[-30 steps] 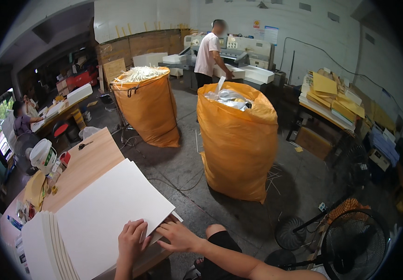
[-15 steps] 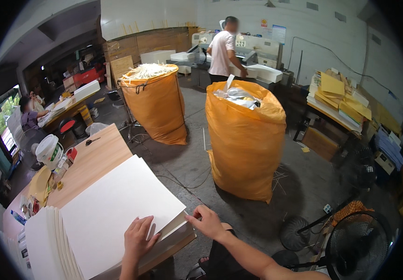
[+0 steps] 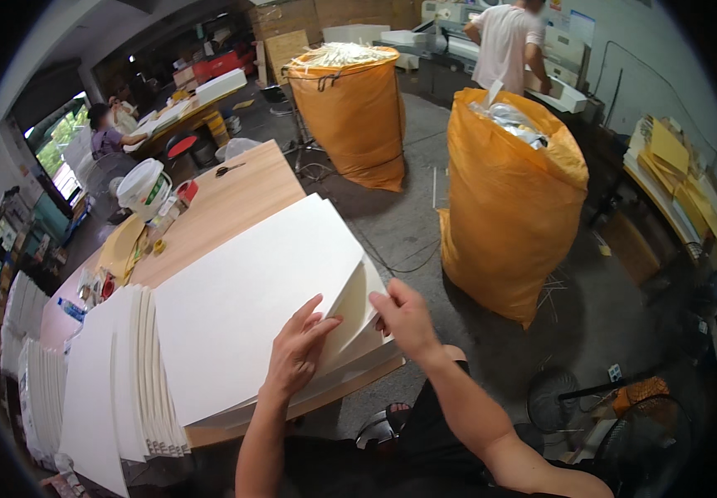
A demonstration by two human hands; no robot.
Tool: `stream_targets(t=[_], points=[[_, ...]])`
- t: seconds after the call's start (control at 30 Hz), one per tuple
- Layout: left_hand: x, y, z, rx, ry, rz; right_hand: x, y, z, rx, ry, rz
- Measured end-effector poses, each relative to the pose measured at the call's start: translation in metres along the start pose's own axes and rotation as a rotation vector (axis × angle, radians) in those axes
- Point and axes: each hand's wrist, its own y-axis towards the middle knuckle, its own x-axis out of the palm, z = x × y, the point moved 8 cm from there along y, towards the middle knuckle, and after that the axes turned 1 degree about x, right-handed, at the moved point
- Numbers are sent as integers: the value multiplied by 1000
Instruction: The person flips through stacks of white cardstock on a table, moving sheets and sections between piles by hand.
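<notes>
A stack of large white paper sheets (image 3: 251,274) lies on the wooden table before me. Its near right corner is lifted and bowed, leaving a gap between the upper sheets and those below. At that corner my right hand (image 3: 408,322) pinches the edge of a white sheet between thumb and fingers; how many sheets it grips I cannot tell. My left hand (image 3: 296,349) is open, fingers stretched apart, at the near edge of the stack beside the raised sheet. Fanned bundles of white sheets (image 3: 134,373) lie left of the stack.
Behind the stack, scissors (image 3: 230,169) and a white bucket (image 3: 144,189) rest on the tabletop (image 3: 234,199). Two big orange sacks (image 3: 512,199) of paper scraps stand on the floor beyond. A person (image 3: 508,50) works at a machine behind; a fan (image 3: 645,432) stands at lower right.
My view has swung left and down. My right hand has raised the corner of the sheet, which now bows upward. My left hand has come off the top sheet's surface to its edge.
</notes>
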Motion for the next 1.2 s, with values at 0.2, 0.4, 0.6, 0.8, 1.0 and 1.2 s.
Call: stream_targets(t=[0.2, 0.4, 0.6, 0.8, 1.0, 1.2], points=[[1, -3, -6, -27, -25, -9, 4, 4, -9, 113, 315, -160], [2, -5, -7, 9, -22, -81, 9, 3, -2, 252, 625, -261], [5, -3, -11, -44, -42, -86, 8, 5, 3, 247, 573, -283], [1, 0, -11, -26, -61, -65, 1, 8, -7, 188, 407, -320], [-2, 1, 1, 17, -15, 3, -4, 6, -7, -30, 110, -183], [4, -3, -3, 91, 81, -68, 13, 10, 2, 178, 598, -309]])
